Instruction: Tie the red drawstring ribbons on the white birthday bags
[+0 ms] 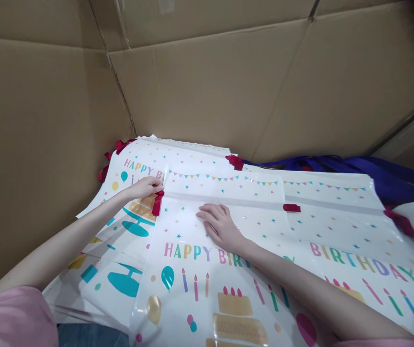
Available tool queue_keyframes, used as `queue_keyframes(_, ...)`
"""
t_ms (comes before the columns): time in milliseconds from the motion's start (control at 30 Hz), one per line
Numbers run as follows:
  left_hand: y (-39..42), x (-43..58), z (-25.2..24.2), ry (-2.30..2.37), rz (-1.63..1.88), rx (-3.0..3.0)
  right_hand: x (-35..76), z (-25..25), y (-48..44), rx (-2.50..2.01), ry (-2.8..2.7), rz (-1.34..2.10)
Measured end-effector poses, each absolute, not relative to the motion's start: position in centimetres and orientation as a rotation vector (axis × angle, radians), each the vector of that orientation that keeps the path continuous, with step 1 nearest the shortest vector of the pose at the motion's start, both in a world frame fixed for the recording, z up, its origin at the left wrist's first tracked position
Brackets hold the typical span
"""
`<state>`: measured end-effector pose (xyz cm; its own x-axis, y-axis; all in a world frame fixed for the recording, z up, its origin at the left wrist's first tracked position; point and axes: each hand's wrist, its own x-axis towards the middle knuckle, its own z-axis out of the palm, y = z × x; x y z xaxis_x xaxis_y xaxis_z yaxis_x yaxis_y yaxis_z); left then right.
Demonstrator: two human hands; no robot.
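A large, flat white gift bag (200, 284), glossy and printed with "Happy Birthday", balloons, candles and a cake, lies on top of a pile. At its upper left corner my left hand (151, 186) is closed, pinching the edge just above a red ribbon (158, 203). My right hand (220, 224) rests palm down on the upper part of the same bag, its fingers apart and slightly bent. Part of the printed lettering is hidden under my right forearm. Another printed bag (140, 150) lies beneath, to the upper left.
Tall brown cardboard walls (207, 91) rise at the back and left. More printed bags (340, 217) overlap on the right, with a red ribbon piece (291, 208) between them. Purple-blue straps (384, 178) lie behind at the right. Red ribbons (120, 146) stick out at the far left.
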<state>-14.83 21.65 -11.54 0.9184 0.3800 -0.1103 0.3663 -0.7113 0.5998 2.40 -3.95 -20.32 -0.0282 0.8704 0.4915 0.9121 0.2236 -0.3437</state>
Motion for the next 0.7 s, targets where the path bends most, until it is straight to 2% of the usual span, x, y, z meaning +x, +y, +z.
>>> queue_keyframes(700, 21.4, -16.3, -10.5, 0.453, 0.015, 2.261, 2.5, -20.4, -3.9, -1.644, -1.872, -0.079)
